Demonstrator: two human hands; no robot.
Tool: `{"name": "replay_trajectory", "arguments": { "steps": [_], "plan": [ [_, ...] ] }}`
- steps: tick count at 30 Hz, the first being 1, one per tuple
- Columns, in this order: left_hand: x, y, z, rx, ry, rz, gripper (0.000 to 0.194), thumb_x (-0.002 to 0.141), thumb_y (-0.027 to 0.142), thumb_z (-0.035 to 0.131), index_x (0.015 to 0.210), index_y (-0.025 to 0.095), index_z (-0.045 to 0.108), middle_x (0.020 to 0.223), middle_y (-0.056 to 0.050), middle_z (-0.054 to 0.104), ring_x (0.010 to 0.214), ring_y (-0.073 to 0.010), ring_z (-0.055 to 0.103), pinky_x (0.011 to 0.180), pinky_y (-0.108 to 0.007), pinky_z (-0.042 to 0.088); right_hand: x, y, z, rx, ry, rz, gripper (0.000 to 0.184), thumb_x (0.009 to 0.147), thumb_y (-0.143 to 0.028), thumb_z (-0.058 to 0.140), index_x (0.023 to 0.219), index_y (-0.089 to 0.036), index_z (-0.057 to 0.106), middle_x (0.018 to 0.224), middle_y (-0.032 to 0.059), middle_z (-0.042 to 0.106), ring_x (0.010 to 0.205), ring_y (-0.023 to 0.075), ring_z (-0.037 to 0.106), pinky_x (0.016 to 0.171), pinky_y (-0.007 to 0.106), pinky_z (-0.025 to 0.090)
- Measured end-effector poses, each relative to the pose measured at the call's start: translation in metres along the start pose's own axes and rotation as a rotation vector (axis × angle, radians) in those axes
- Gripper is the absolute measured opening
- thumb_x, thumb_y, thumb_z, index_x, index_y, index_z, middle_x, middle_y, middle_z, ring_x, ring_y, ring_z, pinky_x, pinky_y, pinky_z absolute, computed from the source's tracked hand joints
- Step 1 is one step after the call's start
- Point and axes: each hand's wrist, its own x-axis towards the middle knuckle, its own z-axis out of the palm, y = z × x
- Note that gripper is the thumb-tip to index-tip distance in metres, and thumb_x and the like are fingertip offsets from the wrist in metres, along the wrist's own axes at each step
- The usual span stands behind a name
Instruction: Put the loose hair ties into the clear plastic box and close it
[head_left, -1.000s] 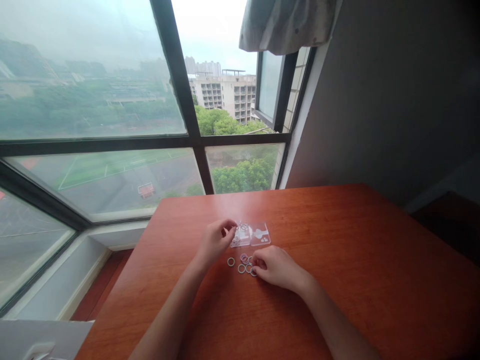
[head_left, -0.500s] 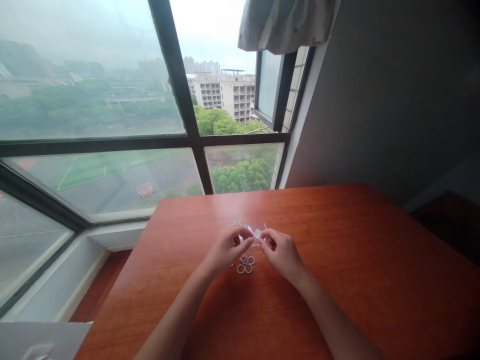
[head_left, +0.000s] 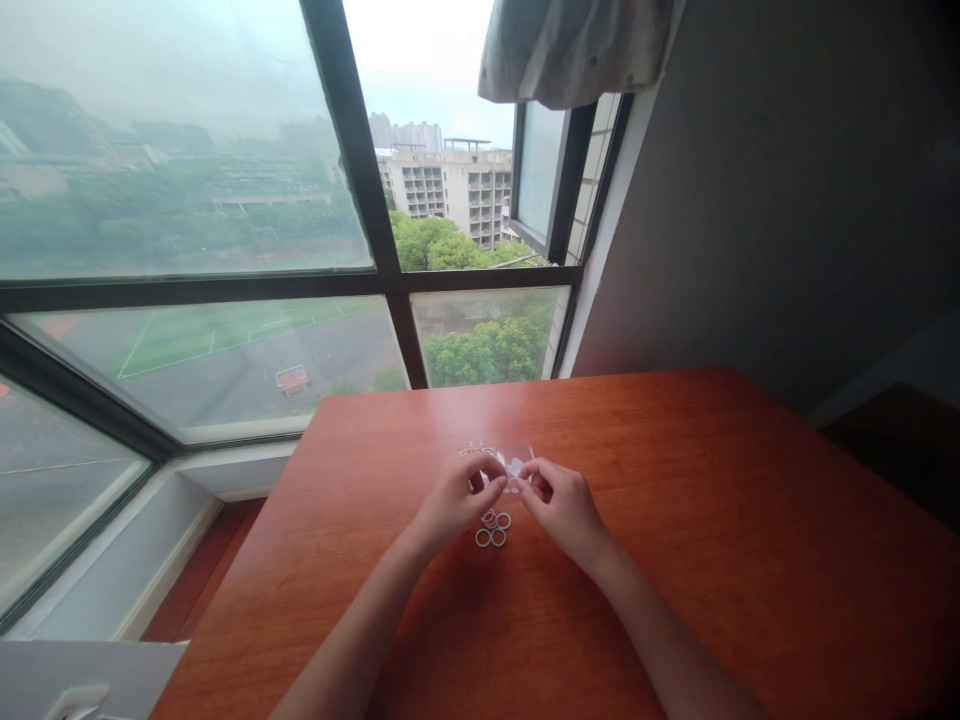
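Observation:
My left hand [head_left: 454, 498] and my right hand [head_left: 564, 505] meet over the middle of a reddish wooden table [head_left: 675, 520]. Their fingertips pinch together at a small item between them, too small to name. Just beyond the fingers lies a clear plastic case [head_left: 510, 457], partly hidden by both hands. Several small rings [head_left: 492, 529], pale and pinkish, lie loose on the wood right below the fingertips.
A large window with dark frames [head_left: 375, 280] stands behind the table's far edge, and a grey wall [head_left: 787, 200] runs along the right. A curtain [head_left: 570, 45] hangs at the top. A white object [head_left: 75, 680] sits at the lower left, off the table.
A second ago my left hand was at the case and my right hand rested on the rings. Both hands have come together above the rings, fingertips pinched. Little has moved in the last half second.

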Motion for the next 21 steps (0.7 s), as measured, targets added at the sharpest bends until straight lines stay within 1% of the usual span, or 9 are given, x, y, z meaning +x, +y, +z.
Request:
{"name": "replay_trajectory", "arguments": {
  "steps": [4,6,8,11,13,15,17,21],
  "plan": [
    [0.000,0.004,0.002,-0.008,-0.028,0.002,0.013,0.081,0.025,0.058,0.076,0.014,0.064,0.063,0.002,0.058,0.049,-0.0057,0.045,0.048,-0.017,0.034,-0.001,0.000,0.001,0.026,0.000,-0.013,0.008,0.082,-0.026,0.058,0.078,-0.019,0.061,0.055,-0.0059,0.048,0.051,0.0101,0.046,0.053,0.020,0.033],
    [0.000,0.003,0.002,0.016,-0.015,0.012,0.011,0.081,0.021,0.057,0.075,0.014,0.063,0.062,0.002,0.058,0.050,-0.0060,0.044,0.049,-0.017,0.035,-0.001,-0.001,0.002,0.031,-0.006,-0.016,0.009,0.083,-0.026,0.058,0.078,-0.019,0.061,0.055,-0.0058,0.048,0.051,0.0101,0.046,0.054,0.020,0.033],
    [0.001,-0.001,0.001,0.057,0.029,0.022,0.010,0.080,0.019,0.056,0.074,0.015,0.063,0.062,0.002,0.058,0.053,-0.0069,0.045,0.050,-0.017,0.036,-0.001,-0.001,0.001,0.023,-0.012,-0.011,0.009,0.083,-0.026,0.057,0.078,-0.019,0.061,0.056,-0.0054,0.049,0.052,0.0102,0.047,0.054,0.020,0.033],
    [0.003,-0.012,-0.003,0.131,0.161,0.000,0.010,0.080,0.020,0.056,0.074,0.015,0.063,0.064,0.002,0.059,0.054,-0.0079,0.047,0.052,-0.018,0.037,0.000,-0.001,0.000,-0.015,-0.032,0.019,0.010,0.084,-0.026,0.057,0.079,-0.019,0.062,0.056,-0.0049,0.051,0.053,0.0108,0.048,0.054,0.021,0.033],
    [0.004,-0.020,-0.006,0.181,0.257,-0.029,0.011,0.081,0.023,0.056,0.076,0.016,0.063,0.065,0.002,0.061,0.054,-0.0083,0.048,0.053,-0.019,0.037,0.000,-0.001,0.000,-0.055,-0.066,0.040,0.010,0.084,-0.026,0.057,0.081,-0.020,0.064,0.057,-0.0043,0.053,0.054,0.0114,0.050,0.056,0.021,0.033],
    [0.005,-0.026,-0.008,0.223,0.317,-0.039,0.011,0.082,0.024,0.057,0.079,0.017,0.064,0.068,0.001,0.063,0.055,-0.0089,0.049,0.054,-0.019,0.038,-0.001,0.000,0.000,-0.098,-0.117,0.052,0.010,0.084,-0.025,0.056,0.082,-0.021,0.065,0.060,-0.0035,0.057,0.057,0.0120,0.053,0.058,0.022,0.034],
    [0.006,-0.031,-0.009,0.262,0.340,-0.039,0.011,0.083,0.025,0.056,0.080,0.018,0.064,0.069,0.001,0.064,0.056,-0.0093,0.051,0.055,-0.020,0.039,-0.003,0.000,0.002,-0.133,-0.173,0.054,0.010,0.084,-0.023,0.056,0.083,-0.023,0.066,0.064,-0.0030,0.062,0.061,0.0124,0.056,0.060,0.022,0.034],
    [0.008,-0.035,-0.010,0.362,0.337,-0.034,0.010,0.083,0.025,0.056,0.081,0.020,0.065,0.072,0.002,0.065,0.058,-0.0102,0.052,0.057,-0.021,0.038,-0.006,-0.003,0.004,-0.200,-0.257,0.055,0.010,0.084,-0.022,0.056,0.087,-0.025,0.066,0.073,-0.0033,0.068,0.067,0.0131,0.061,0.061,0.022,0.034]
  ]
}}
